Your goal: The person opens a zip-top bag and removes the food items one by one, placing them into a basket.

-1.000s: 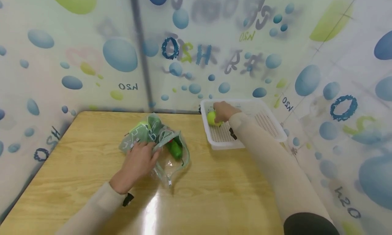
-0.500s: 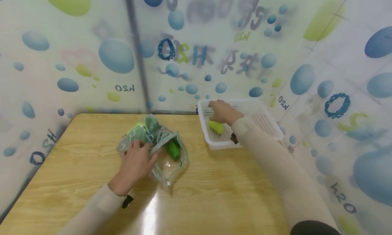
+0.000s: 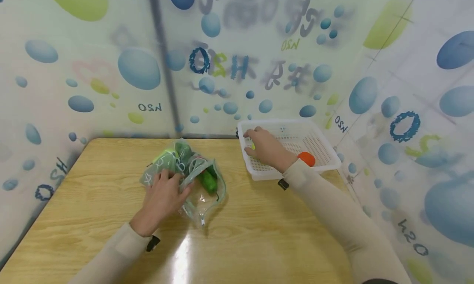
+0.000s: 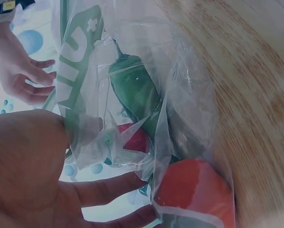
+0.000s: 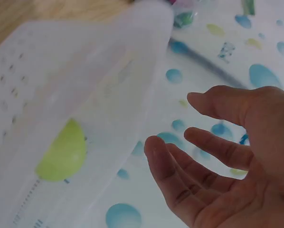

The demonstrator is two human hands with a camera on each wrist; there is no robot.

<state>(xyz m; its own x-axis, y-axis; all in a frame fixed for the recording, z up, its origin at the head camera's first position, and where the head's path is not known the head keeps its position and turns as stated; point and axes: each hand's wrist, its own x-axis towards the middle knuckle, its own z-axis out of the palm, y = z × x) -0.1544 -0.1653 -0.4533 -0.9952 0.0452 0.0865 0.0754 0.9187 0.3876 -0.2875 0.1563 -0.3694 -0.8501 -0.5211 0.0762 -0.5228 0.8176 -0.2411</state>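
Observation:
My left hand (image 3: 163, 199) rests on a clear plastic bag (image 3: 163, 168) with green print; in the left wrist view the thumb lies behind the bag's green edge, well apart from the fingers. A green pepper (image 4: 135, 88) shows inside, beside a small red thing (image 4: 134, 137) and a larger orange-red shape (image 4: 194, 187). Above the left part of a white plastic basket (image 3: 270, 177), my right hand (image 3: 268, 146) holds nothing, its fingers spread and loosely bent. The basket contains a yellow-green, pear-shaped thing (image 5: 63, 152), mostly hidden by the hand in the head view, and a round orange-red thing (image 3: 306, 159), half covered by my right arm.
The bag and basket stand apart on a wooden table (image 3: 237, 234), the basket at the back right. Walls printed with blue and green spots (image 3: 138, 68) rise behind the table and on both sides.
My right hand has let go of the yellow-green thing, which lies in the basket, then shifted slightly down in the view. The orange-red thing has come into sight. My left hand stays at the bag.

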